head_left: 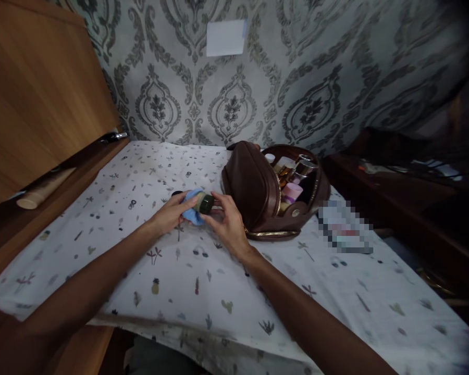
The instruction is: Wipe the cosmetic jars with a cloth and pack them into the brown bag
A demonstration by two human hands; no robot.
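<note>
Clasping the cloth (191,211) against the jar (204,202), just left of the frame's centre, the left hand (170,212) shares it with the right hand (230,223), pinched on its dark end (tightness cannot be told); sliding cloth could let it drop.

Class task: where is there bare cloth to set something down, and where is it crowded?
Bare patterned cloth lies between the forearms, and between the left hand and the wallpaper. It is crowded at the right hand and brown bag, with a blurred item beyond.
</note>
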